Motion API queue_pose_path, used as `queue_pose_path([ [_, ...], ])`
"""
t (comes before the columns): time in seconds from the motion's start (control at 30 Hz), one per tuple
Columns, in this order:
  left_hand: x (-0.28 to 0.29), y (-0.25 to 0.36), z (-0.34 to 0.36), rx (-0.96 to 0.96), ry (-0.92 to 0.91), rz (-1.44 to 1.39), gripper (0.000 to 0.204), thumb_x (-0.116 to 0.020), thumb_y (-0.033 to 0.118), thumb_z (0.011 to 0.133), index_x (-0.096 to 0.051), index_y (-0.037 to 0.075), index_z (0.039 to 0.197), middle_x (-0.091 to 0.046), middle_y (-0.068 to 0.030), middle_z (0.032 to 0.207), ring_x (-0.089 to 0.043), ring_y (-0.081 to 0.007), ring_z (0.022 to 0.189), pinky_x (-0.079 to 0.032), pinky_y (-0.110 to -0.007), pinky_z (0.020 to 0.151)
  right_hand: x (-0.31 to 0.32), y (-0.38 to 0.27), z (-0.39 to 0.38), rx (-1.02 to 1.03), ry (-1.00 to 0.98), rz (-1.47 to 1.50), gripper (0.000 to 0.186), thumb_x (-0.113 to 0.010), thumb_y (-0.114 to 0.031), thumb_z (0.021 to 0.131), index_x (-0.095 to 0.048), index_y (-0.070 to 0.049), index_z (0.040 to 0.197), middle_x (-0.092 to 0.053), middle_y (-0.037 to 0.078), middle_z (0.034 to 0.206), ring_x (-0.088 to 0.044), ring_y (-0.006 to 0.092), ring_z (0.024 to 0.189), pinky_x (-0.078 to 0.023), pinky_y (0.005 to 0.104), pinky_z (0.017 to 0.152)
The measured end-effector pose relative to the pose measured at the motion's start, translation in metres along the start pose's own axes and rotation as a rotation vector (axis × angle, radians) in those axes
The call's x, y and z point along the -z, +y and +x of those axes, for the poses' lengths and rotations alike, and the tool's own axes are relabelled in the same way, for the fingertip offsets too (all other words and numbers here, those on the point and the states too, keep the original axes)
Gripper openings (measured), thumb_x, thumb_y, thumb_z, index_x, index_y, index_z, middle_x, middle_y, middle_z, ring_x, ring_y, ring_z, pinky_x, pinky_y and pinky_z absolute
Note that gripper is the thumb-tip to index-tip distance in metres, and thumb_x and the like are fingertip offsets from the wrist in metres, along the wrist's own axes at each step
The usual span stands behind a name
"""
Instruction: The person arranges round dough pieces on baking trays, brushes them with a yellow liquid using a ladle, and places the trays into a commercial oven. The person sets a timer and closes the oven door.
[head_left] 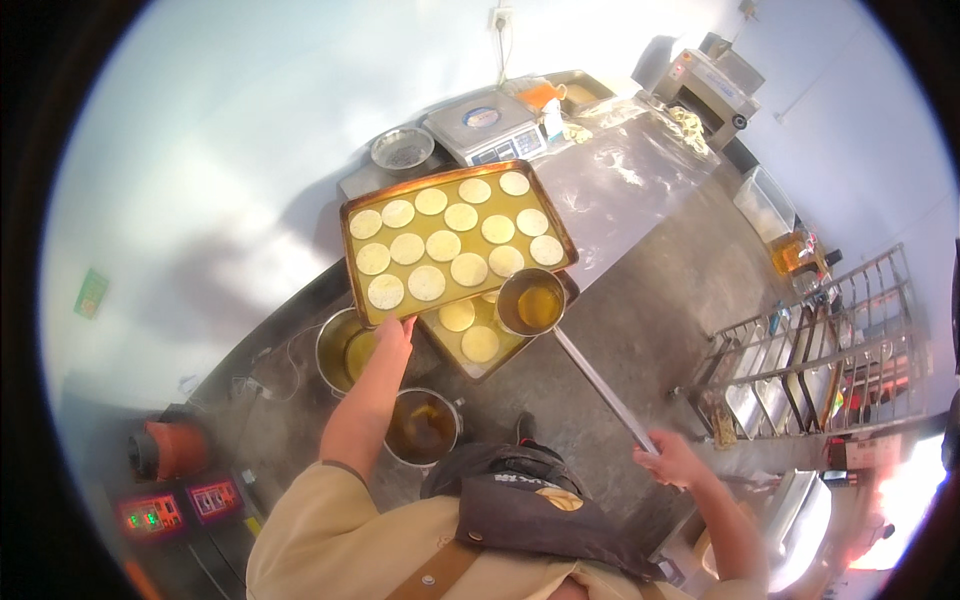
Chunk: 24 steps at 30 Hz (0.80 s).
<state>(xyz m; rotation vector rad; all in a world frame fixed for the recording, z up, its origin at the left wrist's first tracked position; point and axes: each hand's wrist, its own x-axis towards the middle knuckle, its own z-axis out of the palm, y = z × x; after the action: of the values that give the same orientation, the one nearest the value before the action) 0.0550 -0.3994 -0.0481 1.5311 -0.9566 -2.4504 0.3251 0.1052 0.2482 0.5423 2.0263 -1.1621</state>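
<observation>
My left hand (395, 332) grips the near edge of a rectangular baking tray (453, 191), its fingers partly hidden beneath the rim. Several pale, flat dough rounds (443, 245) lie in rows on the tray's yellowish, oily-looking surface. In my right hand (668, 460), closed around the handle's end, is a long-handled metal ladle (603, 388). Its round bowl, with amber liquid (540, 306) inside, is over the tray's near right corner; I cannot tell whether they touch. A second tray (455, 349) of dough rounds shows below, mostly covered by the upper one.
Two metal pots, one (329, 352) beside my left forearm and another (388, 428) nearer me, hold yellow-brown liquid. Behind the trays are a scale (487, 122), a metal bowl (402, 149) and a floury worktop (625, 185). A metal rack (800, 345) stands at right.
</observation>
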Motion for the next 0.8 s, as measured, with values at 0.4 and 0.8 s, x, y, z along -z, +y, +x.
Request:
queue_pose_path([
  [0.4,-0.006,0.016,0.008,0.021,0.005,0.01,0.044,-0.051,0.005,0.103,-0.045,-0.002,0.147,-0.064,-0.0196,0.135,-0.078,-0.0343,0.091,-0.053,-0.02,0.045,-0.032,0.007,-0.003,0.006,0.077,0.03,0.031,-0.078,-0.028,0.094,-0.064,-0.003,0.106,-0.058,0.002,0.074,-0.052,0.0102,0.053,-0.043,0.0307,0.049],
  [0.8,-0.012,0.017,0.008,0.006,0.054,-0.02,0.045,-0.054,0.003,0.102,-0.045,-0.005,0.145,-0.063,-0.0206,0.134,-0.077,-0.0361,0.092,-0.049,-0.021,0.042,-0.068,0.001,-0.002,0.07,0.344,-0.221,0.041,-0.078,-0.032,0.091,-0.062,0.004,0.105,-0.068,0.018,0.084,-0.067,0.0302,0.076,-0.053,0.044,0.073],
])
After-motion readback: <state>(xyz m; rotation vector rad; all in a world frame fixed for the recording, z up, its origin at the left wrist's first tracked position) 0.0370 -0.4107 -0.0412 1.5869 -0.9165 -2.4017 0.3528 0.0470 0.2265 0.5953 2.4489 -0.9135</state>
